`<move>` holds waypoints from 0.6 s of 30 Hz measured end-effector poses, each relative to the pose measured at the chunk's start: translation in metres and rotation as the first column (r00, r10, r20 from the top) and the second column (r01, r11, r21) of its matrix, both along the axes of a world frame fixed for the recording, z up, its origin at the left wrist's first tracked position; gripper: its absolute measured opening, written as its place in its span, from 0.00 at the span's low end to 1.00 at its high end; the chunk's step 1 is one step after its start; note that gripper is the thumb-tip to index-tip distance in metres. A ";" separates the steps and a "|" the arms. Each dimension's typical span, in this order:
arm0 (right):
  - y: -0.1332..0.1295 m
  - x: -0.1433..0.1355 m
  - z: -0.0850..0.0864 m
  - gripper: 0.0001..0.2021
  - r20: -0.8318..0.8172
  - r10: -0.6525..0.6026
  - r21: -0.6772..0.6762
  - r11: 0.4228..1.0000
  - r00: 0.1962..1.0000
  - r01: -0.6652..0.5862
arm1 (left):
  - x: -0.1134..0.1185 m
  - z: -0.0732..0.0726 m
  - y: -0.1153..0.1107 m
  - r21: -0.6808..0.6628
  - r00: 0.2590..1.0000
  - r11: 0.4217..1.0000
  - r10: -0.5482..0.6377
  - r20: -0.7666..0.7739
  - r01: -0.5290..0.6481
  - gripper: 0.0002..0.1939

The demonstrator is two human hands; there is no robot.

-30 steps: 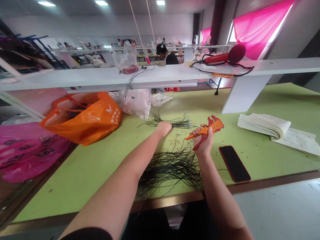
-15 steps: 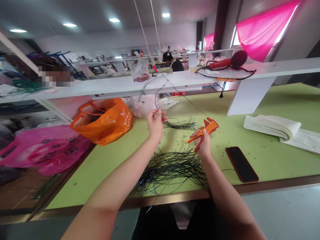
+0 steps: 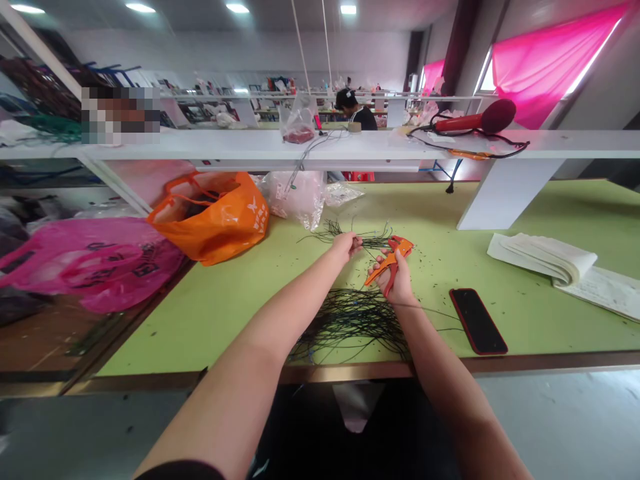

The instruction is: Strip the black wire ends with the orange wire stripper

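Observation:
An orange-and-red wire stripper is gripped in my right hand, its jaws pointing away and its handles across my fingers. Just left of it, my left hand is pinched on a thin black wire, of which only a short stretch shows. Behind the hands lies a smaller bunch of black wires, partly covered by my left hand. Closer to the table's front edge spreads a large heap of black wires, with my forearms on either side. One wire crosses my right wrist towards the phone.
A red-edged phone lies right of my right forearm, with an open notebook beyond it. At left stand an orange bag and a pink bag. A white shelf spans the back. Dark scraps dot the green table.
My left hand has come down and right from its raised position, closer to the wire stripper. My right hand has shifted slightly left with the wire stripper. The view has tilted a little.

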State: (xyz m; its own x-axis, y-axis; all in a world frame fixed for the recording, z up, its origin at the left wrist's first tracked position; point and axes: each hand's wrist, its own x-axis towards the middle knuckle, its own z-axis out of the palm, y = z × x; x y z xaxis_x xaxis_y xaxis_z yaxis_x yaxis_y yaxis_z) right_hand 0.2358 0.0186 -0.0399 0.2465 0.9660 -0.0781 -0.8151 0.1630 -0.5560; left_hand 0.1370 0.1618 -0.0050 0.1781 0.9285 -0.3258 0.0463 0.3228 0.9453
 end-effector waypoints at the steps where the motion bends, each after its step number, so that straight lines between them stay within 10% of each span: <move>1: 0.001 0.002 0.000 0.15 -0.040 -0.017 -0.005 1.000 0.999 0.017 | -0.001 -0.001 0.003 0.028 0.999 1.000 -0.002 -0.039 0.003 0.21; 9: 0.006 0.017 -0.005 0.11 -0.144 -0.156 -0.095 0.985 0.977 0.143 | -0.046 0.008 0.016 0.380 0.937 0.923 0.076 -0.340 0.063 0.08; 14: 0.002 0.015 0.002 0.11 -0.091 -0.192 -0.083 0.979 0.977 0.185 | -0.097 0.034 -0.026 0.889 0.919 0.441 0.289 -0.268 0.120 0.14; 18: 0.001 0.016 0.004 0.10 -0.131 -0.183 -0.055 0.983 0.974 0.177 | -0.139 0.021 -0.088 0.870 0.871 0.348 0.223 -0.438 0.349 0.15</move>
